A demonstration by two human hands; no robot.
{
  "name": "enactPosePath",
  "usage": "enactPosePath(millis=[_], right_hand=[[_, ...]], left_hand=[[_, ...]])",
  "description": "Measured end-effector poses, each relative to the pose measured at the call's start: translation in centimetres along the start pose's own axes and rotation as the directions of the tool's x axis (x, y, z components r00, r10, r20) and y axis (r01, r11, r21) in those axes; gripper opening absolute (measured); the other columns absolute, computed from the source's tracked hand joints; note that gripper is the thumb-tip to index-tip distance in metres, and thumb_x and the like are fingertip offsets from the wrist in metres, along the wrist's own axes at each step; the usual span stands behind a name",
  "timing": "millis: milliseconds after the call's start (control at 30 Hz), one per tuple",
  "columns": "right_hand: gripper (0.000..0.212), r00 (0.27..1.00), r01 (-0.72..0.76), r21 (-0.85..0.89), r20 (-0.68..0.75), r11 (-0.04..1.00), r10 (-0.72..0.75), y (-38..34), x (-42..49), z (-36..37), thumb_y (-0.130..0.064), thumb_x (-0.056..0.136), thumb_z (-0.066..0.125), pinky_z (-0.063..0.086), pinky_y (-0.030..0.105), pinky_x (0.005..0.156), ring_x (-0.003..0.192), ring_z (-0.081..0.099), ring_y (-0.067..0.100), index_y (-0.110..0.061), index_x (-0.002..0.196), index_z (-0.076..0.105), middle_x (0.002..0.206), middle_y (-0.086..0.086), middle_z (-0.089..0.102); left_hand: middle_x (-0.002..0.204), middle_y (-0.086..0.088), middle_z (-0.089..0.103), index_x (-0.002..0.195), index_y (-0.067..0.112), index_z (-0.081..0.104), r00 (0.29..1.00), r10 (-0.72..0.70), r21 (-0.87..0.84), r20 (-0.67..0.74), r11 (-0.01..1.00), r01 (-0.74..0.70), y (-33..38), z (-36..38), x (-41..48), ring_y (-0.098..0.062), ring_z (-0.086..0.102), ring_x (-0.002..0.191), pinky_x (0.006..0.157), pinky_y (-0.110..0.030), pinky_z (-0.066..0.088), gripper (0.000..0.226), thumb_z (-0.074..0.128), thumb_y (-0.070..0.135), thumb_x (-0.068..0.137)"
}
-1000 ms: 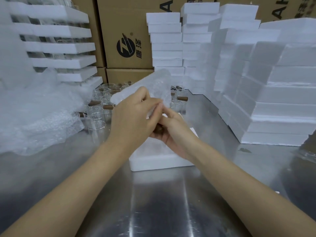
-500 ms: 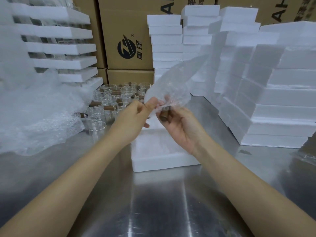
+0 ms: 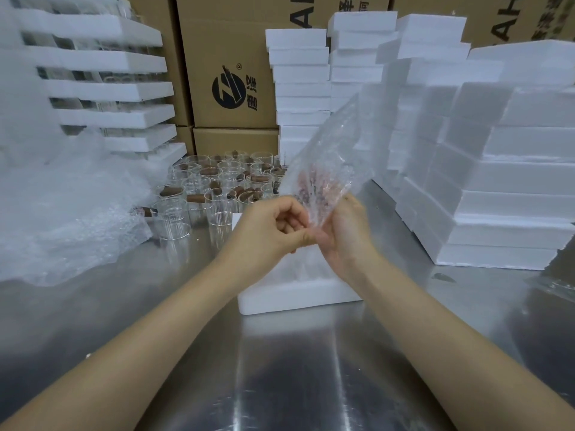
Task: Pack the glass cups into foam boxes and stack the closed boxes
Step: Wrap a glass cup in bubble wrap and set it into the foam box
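Left grip [image 3: 270, 231] and right grip [image 3: 345, 231], fingers curled, pinch the bottom of a bag [image 3: 329, 157] above the box [image 3: 298, 297].

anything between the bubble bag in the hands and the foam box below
Nothing visible does. The left hand and right hand pinch the bubble bag over the open foam box; loose glass cups stand behind it. The hands hide part of its inside.

Cardboard cartons [image 3: 230, 73] — steel table [image 3: 280, 384].
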State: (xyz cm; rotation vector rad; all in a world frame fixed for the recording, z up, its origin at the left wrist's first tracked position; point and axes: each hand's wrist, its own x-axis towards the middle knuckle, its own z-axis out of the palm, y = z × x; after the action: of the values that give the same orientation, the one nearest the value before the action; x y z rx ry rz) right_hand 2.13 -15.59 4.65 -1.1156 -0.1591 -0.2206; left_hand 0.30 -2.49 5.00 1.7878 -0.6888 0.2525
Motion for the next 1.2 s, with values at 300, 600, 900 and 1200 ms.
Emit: enactPosePath(millis=[300, 600, 900, 1200], right_hand=[[0.040, 0.922, 0.374, -0.315, 0.223, 0.872, -0.315, 0.4, -0.8, 0.2, 0.002, 0.074, 0.053, 0.052, 0.032, 0.084, 0.087, 0.064, 0.013, -0.033, 0.077, 0.072, 0.087, -0.006, 0.069], [0.048, 0.986, 0.165, -0.462, 0.088, 0.871, -0.141, 0.6, -1.4, -0.5, 0.015, 0.092, 0.044, 0.047, 0.012, 0.064, 0.073, 0.052, -0.001, -0.031, 0.080, 0.044, 0.082, -0.011, 0.052], [0.023, 0.973, -0.042, 0.003, 0.227, 0.999, 0.041, -0.6, -1.0, -0.1, 0.001, 0.098, 0.031, 0.047, 0.022, 0.069, 0.079, 0.051, 0.018, -0.009, 0.096, 0.051, 0.085, 0.010, 0.047], [0.032, 0.974, -0.114, 0.489, 0.227, 0.865, 0.000, 0.0, -0.1, 0.1, -0.010, 0.096, 0.045, 0.057, 0.032, 0.078, 0.087, 0.069, 0.023, -0.015, 0.089, 0.076, 0.095, 0.013, 0.070]], left_hand=[[0.069, 0.006, 0.051, 0.090, 0.028, 0.055, 0.966, 0.211, 0.184, -0.152, 0.966, -0.182, 1.0, -0.3, -0.2, -0.005, 0.042, 0.058, 0.056, -0.016, 0.037, 0.035, 0.081, 0.040, 0.071], [0.095, -0.007, 0.063, 0.088, 0.004, 0.070, 0.761, 0.635, 0.654, 0.133, 0.521, -0.549, 1.4, 0.4, -0.4, -0.022, 0.055, 0.086, 0.074, -0.036, 0.043, 0.016, 0.061, 0.016, 0.091], [0.108, -0.002, 0.048, 0.109, 0.006, 0.062, 0.871, 0.473, 0.621, 0.134, 0.645, -0.446, 0.5, 0.6, -0.5, -0.018, 0.045, 0.099, 0.086, -0.034, 0.043, 0.045, 0.065, 0.043, 0.083], [0.097, 0.008, 0.037, 0.101, 0.016, 0.047, 0.916, 0.376, 0.547, -0.143, 0.801, -0.243, 0.2, 0.1, -0.3, -0.003, 0.042, 0.080, 0.074, -0.018, 0.039, 0.034, 0.060, -0.007, 0.080]])
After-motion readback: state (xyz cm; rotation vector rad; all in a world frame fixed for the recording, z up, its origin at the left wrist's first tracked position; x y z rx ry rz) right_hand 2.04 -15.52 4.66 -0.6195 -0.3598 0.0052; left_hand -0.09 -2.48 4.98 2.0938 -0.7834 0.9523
